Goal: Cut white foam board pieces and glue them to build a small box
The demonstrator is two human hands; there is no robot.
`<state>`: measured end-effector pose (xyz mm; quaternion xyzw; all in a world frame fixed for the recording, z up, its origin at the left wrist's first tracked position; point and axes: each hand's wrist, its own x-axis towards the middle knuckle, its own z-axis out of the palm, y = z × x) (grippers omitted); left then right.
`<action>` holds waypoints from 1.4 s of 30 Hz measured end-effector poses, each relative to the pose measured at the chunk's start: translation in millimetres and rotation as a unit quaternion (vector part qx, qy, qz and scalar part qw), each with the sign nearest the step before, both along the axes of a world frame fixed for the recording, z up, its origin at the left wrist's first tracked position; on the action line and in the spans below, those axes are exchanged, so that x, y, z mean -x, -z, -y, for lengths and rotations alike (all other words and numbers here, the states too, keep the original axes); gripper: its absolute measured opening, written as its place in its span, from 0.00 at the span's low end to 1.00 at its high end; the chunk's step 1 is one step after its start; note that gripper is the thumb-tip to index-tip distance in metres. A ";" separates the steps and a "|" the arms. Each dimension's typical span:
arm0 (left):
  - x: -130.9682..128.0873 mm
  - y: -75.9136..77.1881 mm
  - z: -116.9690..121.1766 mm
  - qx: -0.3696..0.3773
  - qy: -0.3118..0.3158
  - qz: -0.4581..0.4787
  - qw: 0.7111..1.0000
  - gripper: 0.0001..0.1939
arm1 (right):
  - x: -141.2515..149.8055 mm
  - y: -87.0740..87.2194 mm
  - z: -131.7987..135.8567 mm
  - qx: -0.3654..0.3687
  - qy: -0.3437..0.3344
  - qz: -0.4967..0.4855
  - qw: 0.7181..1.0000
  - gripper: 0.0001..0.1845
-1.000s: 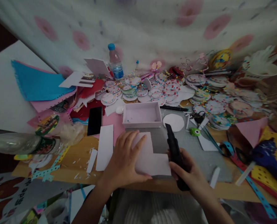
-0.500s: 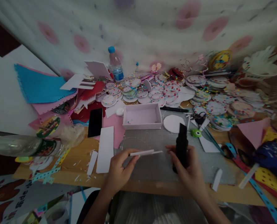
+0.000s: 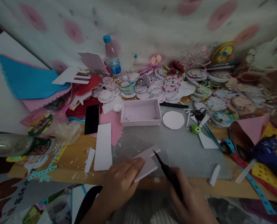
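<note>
My left hand [image 3: 122, 181] rests on a small white foam board piece [image 3: 147, 169], with its fingers over the left part of it. A thin white strip [image 3: 147, 152] lies just beyond that piece on the grey cutting mat [image 3: 138, 137]. In my right hand [image 3: 187, 197] is a black craft knife [image 3: 168, 172], its handle wrapped by the fingers. The knife tip points up and left, close to the strip's right end; whether it touches I cannot tell. Behind the hands stands an open white box [image 3: 140, 113] with a few tiny beads in it.
A white disc [image 3: 173, 120] lies right of the box. On the left are a phone [image 3: 91, 119] and a white card [image 3: 103, 146]. Several decorated discs [image 3: 156, 88] crowd the back, near a water bottle [image 3: 112, 57]. Scissors [image 3: 227, 146] and a blue glue gun [image 3: 268, 149] are at right.
My left hand has lowered the white board piece onto the mat and turned palm down. My right hand has moved nearer to me and tipped the knife's point left toward the board.
</note>
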<state>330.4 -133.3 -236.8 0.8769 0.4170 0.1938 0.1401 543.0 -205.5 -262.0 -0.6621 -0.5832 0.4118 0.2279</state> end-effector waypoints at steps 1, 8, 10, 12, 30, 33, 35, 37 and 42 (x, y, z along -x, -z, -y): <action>-1.6 -1.4 2.2 -0.009 0.002 -0.013 1.000 0.19 | -2.4 3.1 1.8 0.002 -0.011 0.006 1.000 0.13; -12.0 -3.9 9.0 -0.036 -0.006 -0.033 0.999 0.20 | -9.0 13.3 2.0 0.066 -0.075 0.021 0.995 0.16; -12.8 -4.1 8.4 -0.035 -0.009 -0.036 0.999 0.21 | -7.9 11.9 -0.4 0.080 -0.090 0.030 0.992 0.17; -13.0 -4.0 7.6 -0.037 -0.007 -0.037 0.999 0.22 | -7.1 10.2 -3.0 0.087 -0.097 0.036 0.991 0.18; -14.0 -2.7 6.5 -0.037 -0.011 -0.025 0.999 0.23 | -3.7 9.4 -12.9 0.038 -0.138 0.077 0.987 0.14; -13.5 -3.8 4.9 -0.033 -0.013 -0.022 0.999 0.24 | -7.2 2.2 -16.6 -0.002 -0.121 0.050 0.991 0.12; -13.2 -4.0 4.2 -0.032 -0.014 -0.019 0.999 0.24 | -8.6 -0.3 -19.1 -0.013 -0.112 0.056 0.992 0.10; -12.9 -3.8 3.8 -0.033 -0.016 -0.016 0.999 0.24 | -9.2 -0.4 -21.0 -0.010 -0.109 0.068 0.992 0.09; -12.5 -2.8 3.6 -0.033 -0.016 -0.007 0.999 0.25 | -8.9 4.3 -22.7 -0.007 -0.115 0.071 0.991 0.09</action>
